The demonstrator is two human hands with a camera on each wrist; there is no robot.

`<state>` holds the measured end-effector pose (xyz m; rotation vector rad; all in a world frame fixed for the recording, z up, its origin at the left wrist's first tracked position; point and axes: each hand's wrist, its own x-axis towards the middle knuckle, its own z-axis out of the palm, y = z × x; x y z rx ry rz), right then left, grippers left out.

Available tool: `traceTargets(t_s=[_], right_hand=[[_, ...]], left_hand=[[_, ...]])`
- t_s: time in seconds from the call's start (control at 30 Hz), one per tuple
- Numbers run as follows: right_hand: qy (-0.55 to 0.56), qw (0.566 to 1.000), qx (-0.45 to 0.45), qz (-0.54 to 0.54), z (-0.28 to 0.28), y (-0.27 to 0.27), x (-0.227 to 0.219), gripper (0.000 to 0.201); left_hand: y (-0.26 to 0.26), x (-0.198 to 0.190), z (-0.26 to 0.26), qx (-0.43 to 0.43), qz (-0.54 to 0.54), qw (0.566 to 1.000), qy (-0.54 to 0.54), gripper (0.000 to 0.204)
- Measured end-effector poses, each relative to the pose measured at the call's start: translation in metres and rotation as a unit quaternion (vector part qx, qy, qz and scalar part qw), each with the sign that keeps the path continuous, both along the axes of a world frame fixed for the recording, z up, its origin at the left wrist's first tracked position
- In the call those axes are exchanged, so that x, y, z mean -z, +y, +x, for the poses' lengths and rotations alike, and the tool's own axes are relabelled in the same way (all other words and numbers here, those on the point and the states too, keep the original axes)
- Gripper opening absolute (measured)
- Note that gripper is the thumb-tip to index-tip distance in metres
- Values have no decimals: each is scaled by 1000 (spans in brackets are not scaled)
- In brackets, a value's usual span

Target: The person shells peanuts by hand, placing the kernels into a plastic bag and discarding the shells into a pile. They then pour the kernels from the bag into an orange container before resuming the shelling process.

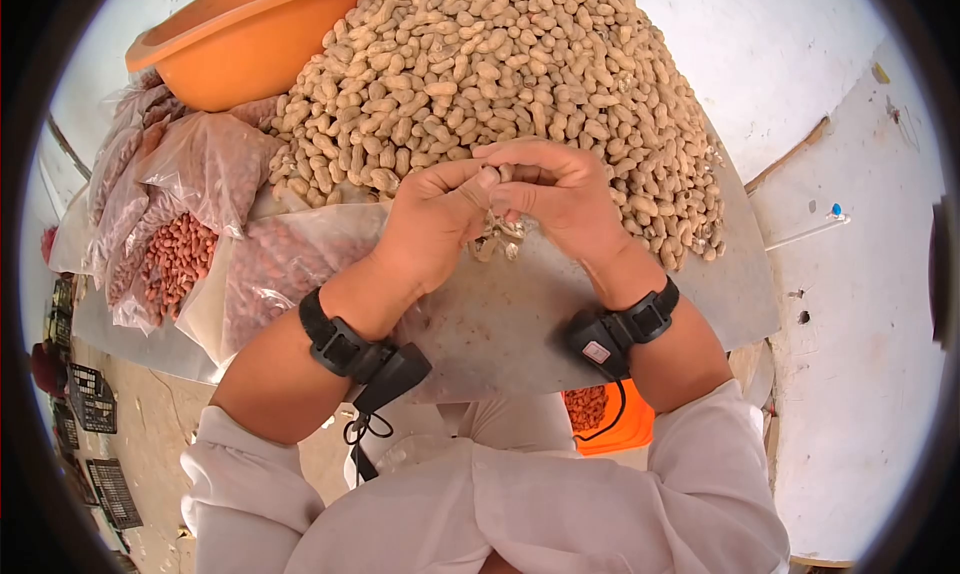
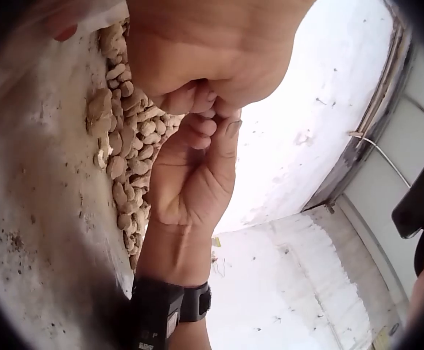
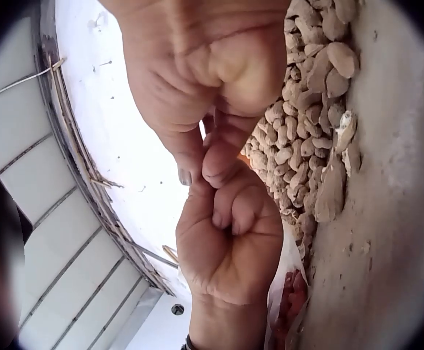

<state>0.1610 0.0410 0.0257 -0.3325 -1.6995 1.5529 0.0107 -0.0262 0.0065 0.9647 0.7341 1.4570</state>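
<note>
Both hands meet fingertip to fingertip in front of a big heap of unshelled peanuts. My left hand has its thumb and curled fingers pinching one side of a peanut. From the other side, the curled fingers and thumb of my right hand grip it too. Fingers hide most of that peanut in both wrist views. Just below the fingertips, broken peanut shells lie on the metal tabletop.
Clear plastic bags of red shelled peanuts lie at the left, another bag beside the left forearm. An orange basin stands behind them. Below the table edge is an orange container with red kernels. Black crates sit on the floor, far left.
</note>
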Motion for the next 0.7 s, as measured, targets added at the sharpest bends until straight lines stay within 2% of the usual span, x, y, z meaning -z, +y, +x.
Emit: traceTargets(t_s=[0.23, 0.33, 0.43, 0.53, 0.7], right_hand=[[117, 992, 22, -46, -6, -4, 1, 15], [75, 995, 61, 39, -5, -1, 3, 17], [-9, 978, 114, 175, -1, 0, 2, 20], [-100, 971, 80, 202, 3, -4, -5, 24], [-114, 955, 94, 257, 3, -5, -5, 22]], left_hand=[[4, 1, -4, 75, -24, 984, -160, 18], [1, -5, -3, 93, -59, 977, -183, 16], [0, -7, -5, 94, -87, 973, -191, 13], [3, -4, -8, 96, -107, 972, -185, 10], [6, 1, -12, 113, -132, 962, -211, 10]])
